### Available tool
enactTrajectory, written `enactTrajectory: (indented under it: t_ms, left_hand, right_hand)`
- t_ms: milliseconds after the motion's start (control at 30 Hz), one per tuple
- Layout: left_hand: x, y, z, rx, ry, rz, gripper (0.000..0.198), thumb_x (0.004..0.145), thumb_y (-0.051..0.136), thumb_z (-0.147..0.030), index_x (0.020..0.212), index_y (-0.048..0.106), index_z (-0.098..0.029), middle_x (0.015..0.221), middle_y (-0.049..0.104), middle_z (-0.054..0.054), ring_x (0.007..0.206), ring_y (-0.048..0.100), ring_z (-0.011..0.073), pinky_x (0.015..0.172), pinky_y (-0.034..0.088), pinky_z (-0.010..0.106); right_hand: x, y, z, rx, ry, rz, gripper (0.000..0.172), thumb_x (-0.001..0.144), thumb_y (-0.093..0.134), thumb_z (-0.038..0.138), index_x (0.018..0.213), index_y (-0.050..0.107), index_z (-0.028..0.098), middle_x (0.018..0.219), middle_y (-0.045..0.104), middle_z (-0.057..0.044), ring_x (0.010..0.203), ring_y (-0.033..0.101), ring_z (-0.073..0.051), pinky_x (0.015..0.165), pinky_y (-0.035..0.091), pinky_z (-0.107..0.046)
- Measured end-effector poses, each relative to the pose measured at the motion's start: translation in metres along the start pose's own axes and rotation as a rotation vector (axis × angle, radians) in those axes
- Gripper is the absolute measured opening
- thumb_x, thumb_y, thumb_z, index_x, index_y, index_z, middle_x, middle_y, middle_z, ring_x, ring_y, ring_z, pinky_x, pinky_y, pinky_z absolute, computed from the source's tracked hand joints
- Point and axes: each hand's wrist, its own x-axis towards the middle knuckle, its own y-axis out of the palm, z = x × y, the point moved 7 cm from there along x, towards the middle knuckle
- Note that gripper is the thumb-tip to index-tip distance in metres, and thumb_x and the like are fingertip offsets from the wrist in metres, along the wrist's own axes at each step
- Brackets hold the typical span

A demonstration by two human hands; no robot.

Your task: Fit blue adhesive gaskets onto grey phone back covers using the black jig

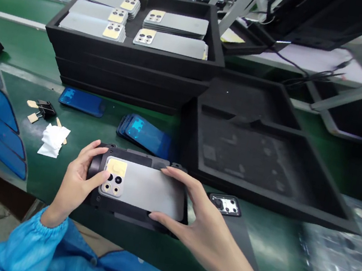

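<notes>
A silver-grey phone back cover (pixel 153 189) lies in a black fixture (pixel 124 217) at the table's front, its camera block with a yellow patch toward the left. My left hand (pixel 80 178) grips the fixture's left end, fingers over the far edge and thumb on the camera block. With thumb and fingers on opposite long edges, my right hand (pixel 196 208) holds the cover near its right end. Just beyond the fixture lies a small pile of blue film-faced plates (pixel 149 135). To the right of my right hand is a small black-rimmed plate (pixel 225 205).
Stacked black trays (pixel 131 59) hold several piles of similar covers. Another black tray (pixel 275 196) stands at right. A blue plate (pixel 82 101), a white tissue (pixel 53 140) and a black binder clip (pixel 46 109) lie at left. Clear plastic trays (pixel 347 267) sit far right.
</notes>
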Motion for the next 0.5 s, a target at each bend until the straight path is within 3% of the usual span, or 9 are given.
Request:
enactTrajectory:
  t_ms: [267,500]
  left_hand:
    - [0.0043,-0.0005,-0.0009,-0.025,0.011,0.003,0.041,0.074,0.085,-0.031,0.112,0.073,-0.024,0.157,0.049,0.009,0.146,0.046,0.031,0.114,0.047,0.037]
    - [0.0039,-0.001,-0.0002,-0.025,0.026,0.011,0.038,0.075,0.085,-0.029,0.11,0.074,-0.024,0.156,0.049,0.009,0.143,0.049,0.0292,0.11,0.051,0.034]
  right_hand:
    - [0.0049,0.0003,-0.001,0.063,0.082,0.121,0.061,0.084,0.071,0.029,0.14,0.045,0.031,0.146,0.059,-0.008,0.138,0.057,-0.033,0.111,0.052,-0.053]
    - [0.0065,0.0022,-0.0024,0.073,0.095,0.132,0.061,0.083,0.071,0.032,0.138,0.046,0.033,0.147,0.059,-0.007,0.139,0.056,-0.034,0.113,0.05,-0.057]
